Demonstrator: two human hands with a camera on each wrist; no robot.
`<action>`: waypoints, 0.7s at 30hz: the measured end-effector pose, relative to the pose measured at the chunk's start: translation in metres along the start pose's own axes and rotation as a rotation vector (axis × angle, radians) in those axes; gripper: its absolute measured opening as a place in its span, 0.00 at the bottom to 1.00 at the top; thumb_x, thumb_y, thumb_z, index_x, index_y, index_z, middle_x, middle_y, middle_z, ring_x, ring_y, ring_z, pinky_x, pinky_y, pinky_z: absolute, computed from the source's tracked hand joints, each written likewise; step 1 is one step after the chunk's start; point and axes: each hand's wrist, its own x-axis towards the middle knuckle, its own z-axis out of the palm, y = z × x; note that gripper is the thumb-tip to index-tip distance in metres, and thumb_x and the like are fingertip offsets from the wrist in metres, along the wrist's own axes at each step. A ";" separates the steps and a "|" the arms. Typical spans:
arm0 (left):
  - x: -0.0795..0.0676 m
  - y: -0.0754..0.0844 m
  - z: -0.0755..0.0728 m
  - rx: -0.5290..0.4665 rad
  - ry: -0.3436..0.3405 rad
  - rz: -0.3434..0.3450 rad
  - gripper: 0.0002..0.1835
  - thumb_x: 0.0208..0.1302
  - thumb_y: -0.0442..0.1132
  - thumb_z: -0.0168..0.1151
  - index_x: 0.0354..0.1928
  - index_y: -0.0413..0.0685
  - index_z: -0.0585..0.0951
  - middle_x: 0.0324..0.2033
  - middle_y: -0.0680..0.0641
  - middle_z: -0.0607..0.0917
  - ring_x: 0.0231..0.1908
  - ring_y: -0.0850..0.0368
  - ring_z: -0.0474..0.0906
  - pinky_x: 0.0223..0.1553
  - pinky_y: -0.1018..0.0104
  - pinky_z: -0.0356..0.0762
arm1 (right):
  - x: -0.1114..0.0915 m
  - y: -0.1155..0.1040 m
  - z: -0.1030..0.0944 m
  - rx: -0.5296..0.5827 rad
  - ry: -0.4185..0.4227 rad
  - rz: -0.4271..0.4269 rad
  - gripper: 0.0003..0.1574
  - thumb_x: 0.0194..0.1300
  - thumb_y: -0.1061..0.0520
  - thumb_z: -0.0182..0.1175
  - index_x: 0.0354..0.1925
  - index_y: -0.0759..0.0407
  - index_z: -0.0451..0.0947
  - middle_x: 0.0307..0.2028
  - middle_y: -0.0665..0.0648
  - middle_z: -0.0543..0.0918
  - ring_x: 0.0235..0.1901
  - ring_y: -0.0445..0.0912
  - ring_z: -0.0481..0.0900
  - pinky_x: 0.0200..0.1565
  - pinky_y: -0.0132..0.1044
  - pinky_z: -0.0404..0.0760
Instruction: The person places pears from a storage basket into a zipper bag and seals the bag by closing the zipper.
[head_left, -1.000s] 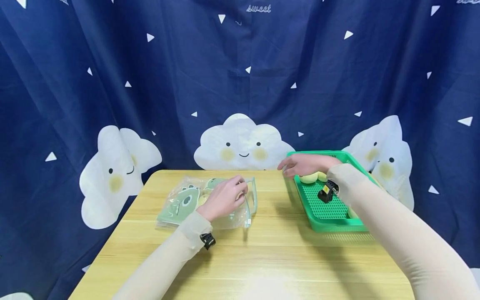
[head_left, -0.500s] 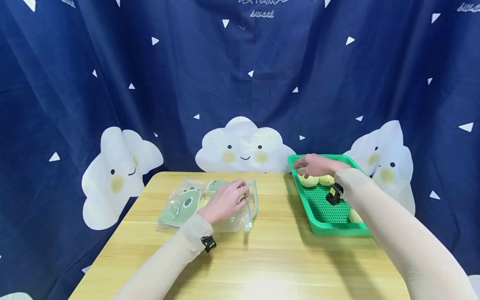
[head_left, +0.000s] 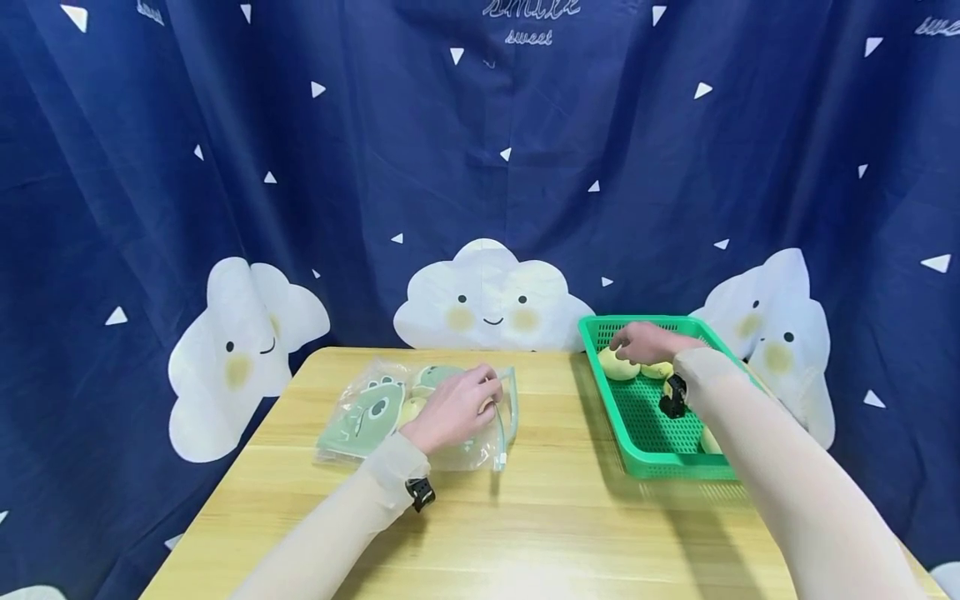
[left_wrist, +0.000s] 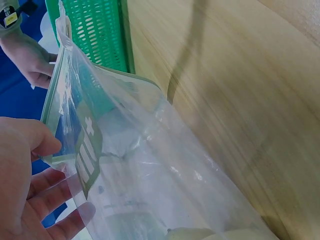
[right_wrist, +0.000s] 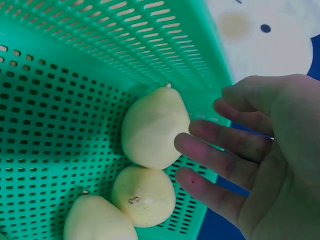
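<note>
My left hand [head_left: 450,408] pinches the open edge of a clear zip bag [left_wrist: 145,150] between thumb and fingers, holding its mouth apart. The bag lies on the table with a green dinosaur print [head_left: 367,417] and a pale yellow pear showing inside [head_left: 411,410]. Over the far left corner of a green basket [head_left: 615,417] hovers my right hand [head_left: 647,342], fingers loosely spread and holding nothing. Its fingertips are right beside a pale pear [right_wrist: 156,127] in the right wrist view. Two more pears, a rounder one [right_wrist: 144,196] and another [right_wrist: 100,220], lie close by.
Another pear [head_left: 710,442] sits at the basket's near end, partly hidden by my right forearm. The wooden table [head_left: 540,500] runs between bag and basket. Behind it hangs a dark blue curtain [head_left: 450,183] with cloud faces.
My right hand has moved right and slightly down, from beyond the basket's left rim to over the pears inside. The left hand keeps its hold on the bag. The head view has tilted slightly up.
</note>
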 end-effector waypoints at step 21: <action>-0.002 0.002 0.002 0.019 -0.005 0.000 0.04 0.66 0.39 0.60 0.38 0.58 0.82 0.46 0.55 0.79 0.35 0.62 0.75 0.36 0.67 0.76 | 0.018 0.014 0.025 -0.063 0.006 0.074 0.43 0.63 0.59 0.59 0.71 0.75 0.58 0.67 0.77 0.67 0.65 0.70 0.68 0.61 0.61 0.71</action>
